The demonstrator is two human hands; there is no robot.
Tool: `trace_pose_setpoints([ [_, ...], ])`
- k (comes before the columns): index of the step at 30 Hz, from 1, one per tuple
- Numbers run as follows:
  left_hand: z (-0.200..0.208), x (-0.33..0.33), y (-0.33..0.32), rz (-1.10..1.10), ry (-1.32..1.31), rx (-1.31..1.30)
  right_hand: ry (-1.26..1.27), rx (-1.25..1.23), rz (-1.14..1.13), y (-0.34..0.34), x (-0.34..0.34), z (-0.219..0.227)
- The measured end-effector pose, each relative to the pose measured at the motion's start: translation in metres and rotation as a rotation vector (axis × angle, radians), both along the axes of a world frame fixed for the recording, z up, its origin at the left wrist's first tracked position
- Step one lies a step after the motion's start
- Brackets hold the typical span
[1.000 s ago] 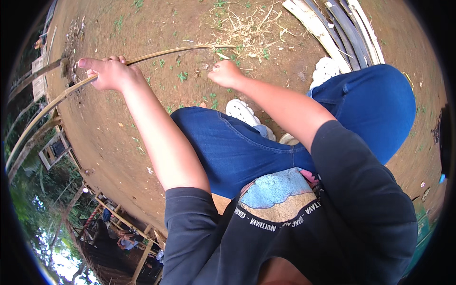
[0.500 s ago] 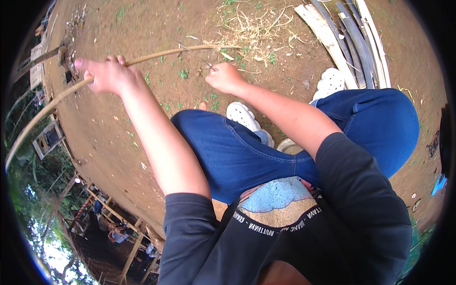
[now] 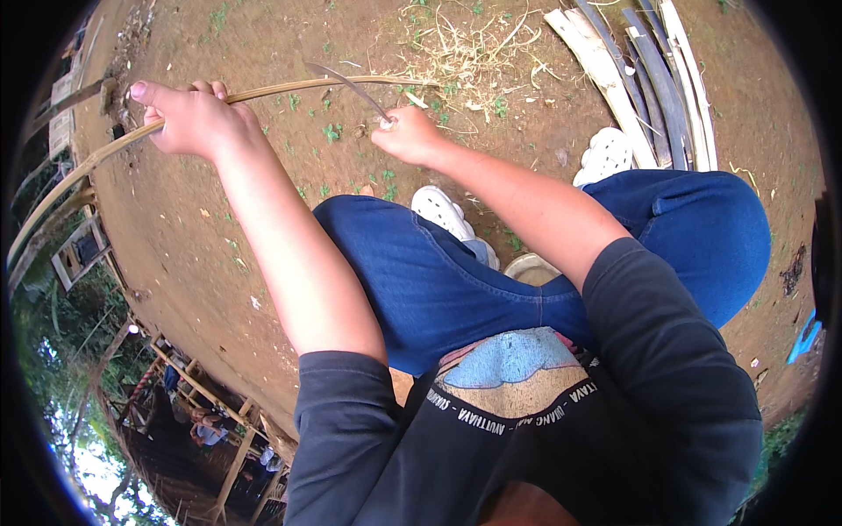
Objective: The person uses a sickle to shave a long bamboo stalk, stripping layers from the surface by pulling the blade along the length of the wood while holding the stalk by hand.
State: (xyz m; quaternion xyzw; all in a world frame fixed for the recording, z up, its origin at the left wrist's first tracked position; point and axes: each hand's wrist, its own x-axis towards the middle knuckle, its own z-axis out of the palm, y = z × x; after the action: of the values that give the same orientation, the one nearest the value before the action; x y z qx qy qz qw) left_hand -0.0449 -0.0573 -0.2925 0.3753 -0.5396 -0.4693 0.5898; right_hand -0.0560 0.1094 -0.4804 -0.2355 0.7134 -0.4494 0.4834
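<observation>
My left hand is stretched out to the far left, its fingers wrapped round a long, thin bamboo strip with the thumb sticking out. The strip bows from the left rim of the view, through that hand, to a tip above the ground near the shavings. In my right hand, closed in a fist, is a knife with a slim, curved dark blade. The blade crosses the strip to the right of my left hand; whether it touches cannot be told. My fist hides most of the handle.
Pale curled shavings litter the brown dirt ahead. Several long split bamboo pieces lie at the far right, near a white clog. A wooden shelter with people stands at the lower left. Something blue lies at the right edge.
The knife has shifted slightly left and its blade shows more clearly now, lying across the strip. My left hand has moved a little up and left with the strip.
</observation>
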Motion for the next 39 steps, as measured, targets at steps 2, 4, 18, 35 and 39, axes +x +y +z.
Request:
trace_pose_setpoints([
  [2, -0.002, 0.001, 0.001, 0.003, 0.004, 0.008, 0.021, 0.002, 0.007, 0.002, -0.001, -0.009],
  [4, 0.003, -0.005, 0.002, 0.001, 0.016, 0.037, 0.075, 0.104, 0.034, 0.013, -0.014, -0.065],
  [18, 0.002, 0.001, -0.003, -0.006, 0.012, 0.030, -0.005, 0.399, 0.176, 0.022, -0.033, -0.098],
  [35, -0.006, 0.041, -0.025, -1.139, 0.223, 0.093, 0.129, 0.396, 0.191, 0.036, -0.049, -0.063],
  [39, 0.001, 0.042, -0.002, -1.010, 0.160, 0.143, 0.224, 0.300, 0.141, 0.051, -0.083, -0.040],
])
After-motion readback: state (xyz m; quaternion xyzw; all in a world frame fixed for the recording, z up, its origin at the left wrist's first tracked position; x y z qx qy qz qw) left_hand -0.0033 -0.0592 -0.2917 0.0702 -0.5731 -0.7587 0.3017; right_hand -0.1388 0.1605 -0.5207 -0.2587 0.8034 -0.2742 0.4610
